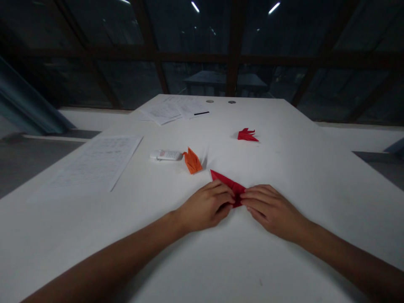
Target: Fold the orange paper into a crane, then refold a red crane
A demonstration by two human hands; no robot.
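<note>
A folded sheet of red origami paper [225,179] lies on the white table between my hands, one pointed corner aimed up and left. My left hand [210,204] grips its left part, with the fingers curled over the near edge. On the other side, my right hand [268,206] pinches the paper's right edge between thumb and fingers. Both sets of fingertips almost meet at the middle and cover part of the folds. Just beyond my left hand stands an orange folded-paper figure [192,161]. Farther off to the right lies a red folded-paper figure [248,134] with several points.
A white remote control [166,155] lies left of the orange figure. A printed sheet [94,162] rests on the left of the white table [284,168]. More papers [167,109] and a black pen-like stick [201,113] are at the back, near two round discs [232,102].
</note>
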